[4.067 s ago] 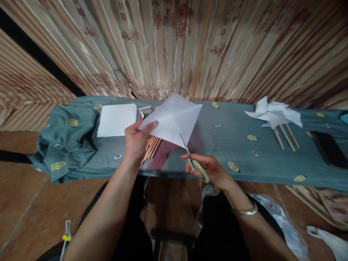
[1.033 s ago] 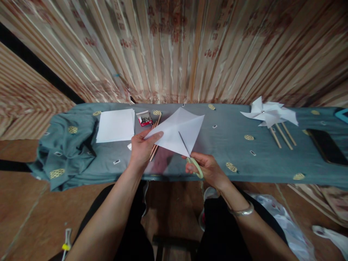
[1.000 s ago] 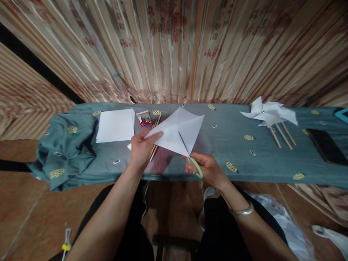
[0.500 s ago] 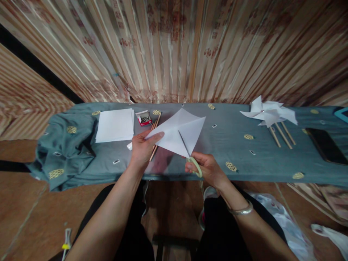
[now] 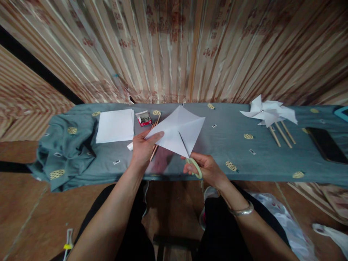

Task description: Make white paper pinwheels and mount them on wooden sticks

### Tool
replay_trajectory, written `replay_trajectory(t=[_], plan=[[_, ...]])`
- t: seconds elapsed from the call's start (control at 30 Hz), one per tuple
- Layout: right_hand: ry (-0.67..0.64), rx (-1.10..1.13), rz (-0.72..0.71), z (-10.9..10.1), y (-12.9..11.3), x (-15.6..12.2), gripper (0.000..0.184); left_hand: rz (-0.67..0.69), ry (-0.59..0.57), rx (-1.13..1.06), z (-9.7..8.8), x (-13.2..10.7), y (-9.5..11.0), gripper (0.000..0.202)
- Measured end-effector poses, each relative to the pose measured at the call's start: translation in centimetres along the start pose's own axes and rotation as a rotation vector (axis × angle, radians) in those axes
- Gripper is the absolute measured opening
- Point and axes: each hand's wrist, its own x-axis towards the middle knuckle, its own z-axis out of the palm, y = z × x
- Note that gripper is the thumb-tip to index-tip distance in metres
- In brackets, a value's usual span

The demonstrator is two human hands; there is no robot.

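My left hand (image 5: 144, 146) pinches the left corner of a white paper sheet (image 5: 171, 128), thumb on top, holding it above the table. A pair of scissors (image 5: 196, 168) with pale green handles is gripped in my right hand (image 5: 205, 166) at the sheet's near corner. One dark blade lies over the paper, pointing toward its middle; the other blade is hidden beneath. Several wooden sticks (image 5: 154, 150) lie under and behind my left hand. Just beyond them is a small red and white box (image 5: 144, 118) of metal pins.
A stack of white paper (image 5: 115, 125) lies at the left, beside bunched cloth (image 5: 67, 148). White paper pinwheels (image 5: 268, 112) on wooden sticks and a dark phone (image 5: 326, 145) lie at the right. A pleated curtain (image 5: 174, 54) hangs behind the cloth-covered table (image 5: 272, 166).
The sheet's far corner has tipped slightly up and leftward. Both hands keep nearly the same place, and the scissors stay on the paper.
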Motion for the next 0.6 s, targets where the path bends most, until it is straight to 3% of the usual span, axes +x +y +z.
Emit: replay_trajectory(t=[0.13, 0.23, 0.3, 0.4, 0.43, 0.53, 0.6], plan=[[-0.134, -0.107, 0.066, -1.3, -0.4, -0.9, 0.054, 0.038, 0.027, -0.025, -0.4, 0.5, 0.6, 0.027], [-0.196, -0.177, 0.108, -3.9, -1.0, -2.2, 0.051, 0.054, 0.082, -0.033, -0.9, 0.9, 1.3, 0.027], [-0.162, -0.175, 0.136, -6.1, -1.4, -3.1, 0.049, 0.051, 0.103, -0.024, -1.2, 1.1, 1.6, 0.026], [0.058, -0.177, -0.010, -8.4, -1.9, -4.0, 0.051, 0.027, 0.091, 0.003, -1.3, 1.1, 1.3, 0.026], [0.194, -0.184, -0.102, -8.7, -2.0, -4.0, 0.050, 0.003, 0.067, 0.028, -1.3, 1.0, 1.1, 0.027], [0.548, -0.247, -0.311, -8.2, -2.0, -3.6, 0.050, -0.085, -0.039, 0.171, -1.1, 0.7, -0.1, 0.033], [0.631, -0.370, -0.367, -7.3, -2.0, -3.0, 0.052, -0.097, -0.086, 0.308, -0.8, 0.4, -0.8, 0.033]])
